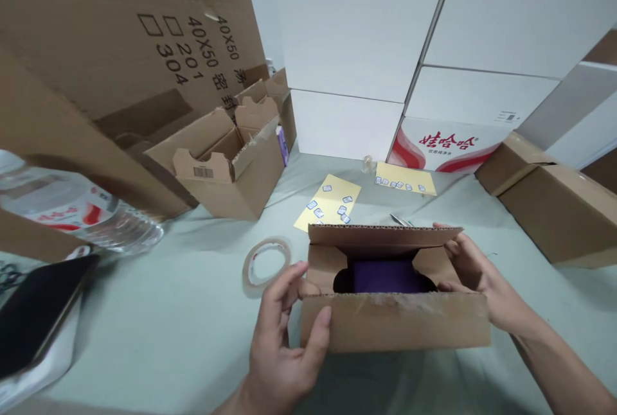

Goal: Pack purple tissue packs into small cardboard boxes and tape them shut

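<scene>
Directly before me is a small brown cardboard box (393, 324) with its top flaps parted. Inside it sits something dark purple (384, 276); the flaps hide most of it. My left hand (289, 338) clasps the box's left end, thumb against the front flap and fingers at the side edge. At the opposite end, my right hand (479, 277) grips the box, its fingertips by the back flap and the inner side flap. A roll of clear tape (250, 270) lies flat on the table to the left of the box.
Yellow sheets with small stickers (332, 193) and a pointed metal tool (400, 220) lie beyond the box. An open carton (231, 177), a water bottle (77, 206) and a black phone-like device (43, 312) stand or lie left. Another carton (559, 203) is right; white boxes (351, 36) form the back.
</scene>
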### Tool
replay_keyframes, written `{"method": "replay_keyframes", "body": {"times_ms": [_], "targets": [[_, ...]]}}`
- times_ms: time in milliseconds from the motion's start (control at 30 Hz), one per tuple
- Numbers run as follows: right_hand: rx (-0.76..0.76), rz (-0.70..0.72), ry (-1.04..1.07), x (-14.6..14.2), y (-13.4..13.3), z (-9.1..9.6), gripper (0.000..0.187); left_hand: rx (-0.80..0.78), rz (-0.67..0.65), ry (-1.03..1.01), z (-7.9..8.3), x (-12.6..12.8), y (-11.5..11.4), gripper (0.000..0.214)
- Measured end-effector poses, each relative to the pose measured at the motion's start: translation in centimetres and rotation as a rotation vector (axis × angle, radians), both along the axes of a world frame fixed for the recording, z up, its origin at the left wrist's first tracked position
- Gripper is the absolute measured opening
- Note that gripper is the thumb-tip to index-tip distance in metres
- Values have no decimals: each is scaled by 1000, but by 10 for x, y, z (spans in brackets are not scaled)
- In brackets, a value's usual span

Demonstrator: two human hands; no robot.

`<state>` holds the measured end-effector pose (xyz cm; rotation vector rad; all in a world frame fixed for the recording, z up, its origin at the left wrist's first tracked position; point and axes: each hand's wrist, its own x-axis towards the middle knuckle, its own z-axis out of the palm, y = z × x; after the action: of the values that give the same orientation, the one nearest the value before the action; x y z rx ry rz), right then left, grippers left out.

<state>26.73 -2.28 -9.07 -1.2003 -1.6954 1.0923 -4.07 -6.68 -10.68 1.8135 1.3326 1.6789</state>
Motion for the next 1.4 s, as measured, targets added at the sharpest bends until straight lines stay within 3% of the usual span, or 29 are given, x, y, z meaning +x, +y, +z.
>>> {"method": "replay_keyframes", "body": {"times_ms": [133,200,400,533,700,867,1000,1233,1400], "targets": [[136,8,48,4,1,6,31,8,13,69,-1,-2,5,64],[176,13,36,10,1,3,23,-22,2,124,0,-5,7,69],[48,37,102,12,-3,-12,32,-57,-275,391,2,-17,11,44],[25,57,127,7,-4,-11,37,-85,-378,481,-1,-28,16,70],[14,101,115,3,-5,-9,38,-79,-461,466,-3,-44,29,71],[34,164,203,-4,-8,-8,42,-19,-382,325,-12,-69,31,60],[110,220,63,-12,-9,-2,40,-41,-287,249,-17,-83,26,56],[202,186,9,-21,-9,-4,42,-62,-257,262,-17,-88,22,59],[108,208,103,-25,-9,2,29,-59,-280,270,-15,-85,21,59]]}}
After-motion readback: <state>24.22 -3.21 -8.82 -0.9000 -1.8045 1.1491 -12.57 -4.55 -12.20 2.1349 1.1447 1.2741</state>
